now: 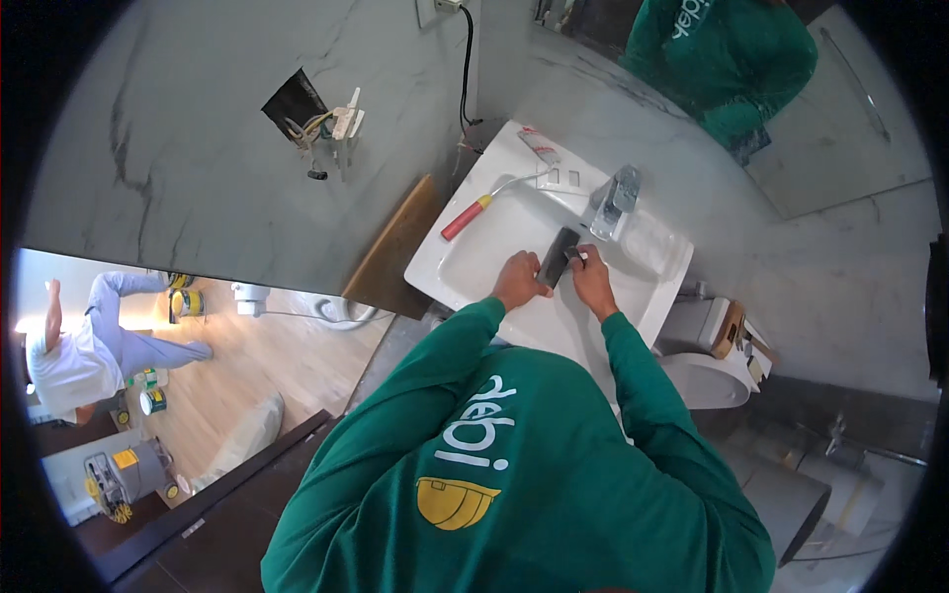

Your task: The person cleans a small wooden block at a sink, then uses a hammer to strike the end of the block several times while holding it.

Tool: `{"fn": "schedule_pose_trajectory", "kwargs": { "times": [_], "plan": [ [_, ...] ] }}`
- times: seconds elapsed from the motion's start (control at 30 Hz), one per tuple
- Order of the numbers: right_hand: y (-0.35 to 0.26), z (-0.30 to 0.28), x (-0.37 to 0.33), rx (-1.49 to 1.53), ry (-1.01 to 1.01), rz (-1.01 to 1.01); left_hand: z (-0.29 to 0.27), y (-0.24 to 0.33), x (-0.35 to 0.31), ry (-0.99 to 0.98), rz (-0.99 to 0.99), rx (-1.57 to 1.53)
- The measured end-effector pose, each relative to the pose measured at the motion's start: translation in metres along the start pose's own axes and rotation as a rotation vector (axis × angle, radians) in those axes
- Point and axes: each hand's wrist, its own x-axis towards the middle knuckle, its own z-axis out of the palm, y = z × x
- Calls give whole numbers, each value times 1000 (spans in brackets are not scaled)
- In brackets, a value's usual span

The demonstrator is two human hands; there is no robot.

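Both my hands are over a white washbasin (474, 280). Between them is a dark grey oblong block (560, 259), tilted; its exact kind does not show. My left hand (521, 281) has its fingers closed at the block's lower left end. My right hand (593, 283) pinches at its right side, where a small dark piece sticks out by the fingertips. A tool with a red and yellow handle (467, 217) and a bent metal rod lies across the basin's left rim. Behind the basin bowl stands a dusty grey faucet (617, 196).
A white and red item (539, 146) sits on the basin's back corner. Loose wires (321, 133) hang from a wall opening at left. A toilet (707, 381) stands right of the basin. Beyond the doorway are another person (89, 346), paint buckets (186, 302) and a machine (129, 474).
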Motion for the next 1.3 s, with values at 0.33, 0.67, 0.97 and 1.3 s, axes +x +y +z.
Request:
{"fn": "schedule_pose_trajectory", "kwargs": {
  "times": [0.33, 0.67, 0.97, 1.3],
  "plan": [
    [-1, 17, 7, -340, 54, -207, 5, -2, 5, -6, -6, -27],
    [-2, 19, -12, -363, 17, -175, 7, 2, 3, 73, 70, -20],
    [18, 23, -17, -398, -67, -285, 1, 3, 7, 22, 21, -21],
    [-9, 21, -26, -362, -128, -233, 14, -16, 6, 102, 70, -3]
  ]
}}
